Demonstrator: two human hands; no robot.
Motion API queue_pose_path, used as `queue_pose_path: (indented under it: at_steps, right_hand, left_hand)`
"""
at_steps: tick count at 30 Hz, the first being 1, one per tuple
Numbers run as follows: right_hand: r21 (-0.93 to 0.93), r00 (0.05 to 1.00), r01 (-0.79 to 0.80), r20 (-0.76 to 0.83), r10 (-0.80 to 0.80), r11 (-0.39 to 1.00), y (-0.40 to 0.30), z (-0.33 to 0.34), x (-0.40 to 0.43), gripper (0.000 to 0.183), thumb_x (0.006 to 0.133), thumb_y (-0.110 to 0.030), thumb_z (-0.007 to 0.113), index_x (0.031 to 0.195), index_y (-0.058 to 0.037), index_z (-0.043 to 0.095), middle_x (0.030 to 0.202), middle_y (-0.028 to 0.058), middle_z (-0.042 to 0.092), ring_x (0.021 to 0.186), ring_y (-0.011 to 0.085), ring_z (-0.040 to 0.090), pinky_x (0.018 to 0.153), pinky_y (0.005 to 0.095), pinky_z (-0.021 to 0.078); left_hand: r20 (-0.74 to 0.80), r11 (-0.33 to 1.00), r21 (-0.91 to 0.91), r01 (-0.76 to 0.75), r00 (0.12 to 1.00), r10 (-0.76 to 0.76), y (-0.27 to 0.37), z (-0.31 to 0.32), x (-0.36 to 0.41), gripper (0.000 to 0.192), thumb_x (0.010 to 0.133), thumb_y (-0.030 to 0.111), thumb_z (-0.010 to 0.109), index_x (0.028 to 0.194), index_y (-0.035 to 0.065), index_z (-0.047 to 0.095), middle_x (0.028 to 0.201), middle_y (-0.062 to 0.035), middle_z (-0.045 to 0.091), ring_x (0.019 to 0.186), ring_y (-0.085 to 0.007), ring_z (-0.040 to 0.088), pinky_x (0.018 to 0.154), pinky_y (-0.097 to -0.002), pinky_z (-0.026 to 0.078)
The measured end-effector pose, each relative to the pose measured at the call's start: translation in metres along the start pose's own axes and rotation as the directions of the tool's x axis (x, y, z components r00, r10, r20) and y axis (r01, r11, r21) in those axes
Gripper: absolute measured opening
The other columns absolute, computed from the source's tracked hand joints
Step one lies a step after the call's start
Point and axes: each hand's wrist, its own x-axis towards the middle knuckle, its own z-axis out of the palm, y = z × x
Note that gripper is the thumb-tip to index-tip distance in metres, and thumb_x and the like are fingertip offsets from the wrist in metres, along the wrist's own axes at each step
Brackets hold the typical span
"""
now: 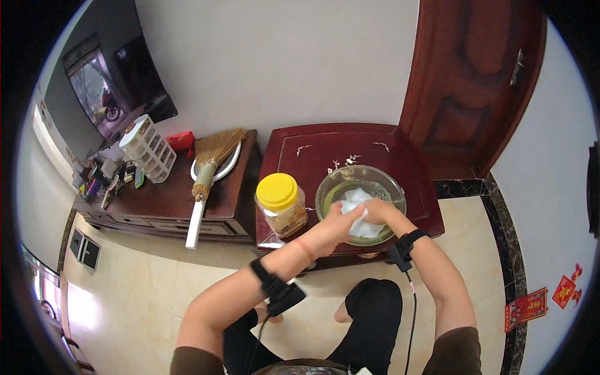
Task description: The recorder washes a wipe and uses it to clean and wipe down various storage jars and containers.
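A clear round basin (323,187) with a greenish tint inside stands on the dark red table. A crumpled white sheet (367,230), a cloth or tissue, lies bunched in it. My left hand (340,222) is over the basin's near left side, its thumb and fingers on a fold of the sheet. From the right, my right hand (377,211) reaches into the basin and grips the same sheet, its fingertips hidden by it. Just left of the basin is a clear plastic jar (286,220) with a yellow lid (277,191) and brownish contents.
The dark red table (318,145) has inlaid decoration and stands against the wall. On a wooden cabinet (164,201) to the left are a straw broom (206,173), a white drawer organizer (149,147) and a red box (180,140). A wooden door (468,93) is at the right.
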Motion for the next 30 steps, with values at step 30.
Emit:
queue_pose_path:
  at_steps: [30]
  right_hand:
    - [0.886, 0.777, 0.365, -0.459, 0.43, 0.286, -0.075, -0.037, -0.029, 0.025, 0.084, -0.025, 0.047, 0.079, -0.0011, 0.05, 0.074, 0.0056, 0.053, 0.069, 0.0124, 0.048, 0.061, 0.0286, 0.0402]
  left_hand:
    - [-0.473, 0.979, -0.134, -0.155, 0.878, 0.075, -0.015, 0.001, 0.114, 0.03, 0.083, 0.022, 0.038, 0.091, -0.0006, 0.056, 0.092, -0.0151, 0.058, 0.081, -0.0265, 0.055, 0.072, -0.0373, 0.043]
